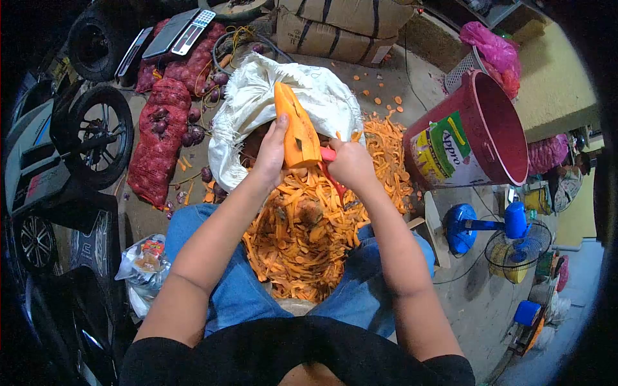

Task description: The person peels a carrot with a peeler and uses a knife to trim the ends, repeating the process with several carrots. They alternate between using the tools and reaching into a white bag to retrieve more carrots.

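A large peeled carrot, with a dark crack and a dark spot on its side, tilts upright over the pile. My left hand is wrapped round its left side. Close by its lower right end, my right hand is closed on the pink-red handle of a peeler; the blade is mostly hidden. Orange peelings lie heaped below, between my knees. Behind the carrot, a white woven sack gapes with its mouth towards me, its contents dark and partly covered.
Red net sacks of onions lie at left, with a scale on one. A motorcycle stands at far left. To the right are a tilted red bucket and a blue fan. Cardboard boxes sit at the back.
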A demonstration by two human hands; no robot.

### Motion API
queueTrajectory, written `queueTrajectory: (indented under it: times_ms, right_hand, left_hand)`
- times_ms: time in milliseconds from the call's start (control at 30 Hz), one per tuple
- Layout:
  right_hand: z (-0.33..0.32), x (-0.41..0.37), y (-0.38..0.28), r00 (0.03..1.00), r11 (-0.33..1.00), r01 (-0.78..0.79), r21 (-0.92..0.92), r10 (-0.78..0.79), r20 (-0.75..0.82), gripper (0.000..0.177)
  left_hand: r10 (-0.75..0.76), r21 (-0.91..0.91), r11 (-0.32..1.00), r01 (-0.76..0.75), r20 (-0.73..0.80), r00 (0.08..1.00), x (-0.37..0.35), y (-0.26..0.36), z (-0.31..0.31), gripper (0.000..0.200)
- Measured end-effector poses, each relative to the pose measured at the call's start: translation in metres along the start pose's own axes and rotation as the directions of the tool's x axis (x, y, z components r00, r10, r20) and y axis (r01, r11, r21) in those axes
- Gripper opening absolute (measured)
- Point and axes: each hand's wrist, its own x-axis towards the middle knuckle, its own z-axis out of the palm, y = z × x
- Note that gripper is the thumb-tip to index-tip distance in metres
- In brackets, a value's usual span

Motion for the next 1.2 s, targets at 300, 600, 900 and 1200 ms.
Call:
queueTrajectory:
  times_ms: [300, 600, 900, 1200]
  right_hand:
    - [-0.012, 0.002, -0.005, 0.998, 1.0, 0.011, -0.016, -0.01, 0.069, 0.018]
    - [0.004, 0.006, 0.0, 0.999, 0.998, 0.012, 0.069, -0.015, 0.05, 0.017]
    - [-0.005, 0.009, -0.008, 0.998, 1.0, 0.011, 0.022, -0.012, 0.063, 0.02]
    - [-0.002, 0.01, -0.002, 0.994, 0.998, 0.012, 0.062, -0.018, 0.106, 0.021]
  left_hand:
    - [-0.285, -0.06, 0.951, 0.302, 0.203, 0.937, 0.0, 0.015, -0.008, 0.045]
    - [-0.199, 0.132, 0.973, 0.191, 0.049, 0.979, -0.008, 0.019, -0.002, 0.047]
    - [-0.329, -0.082, 0.93, 0.358, 0.249, 0.911, 0.001, 0.018, -0.021, 0.046]
    - [-0.269, 0.018, 0.963, 0.27, 0.161, 0.95, -0.008, 0.016, -0.01, 0.044]
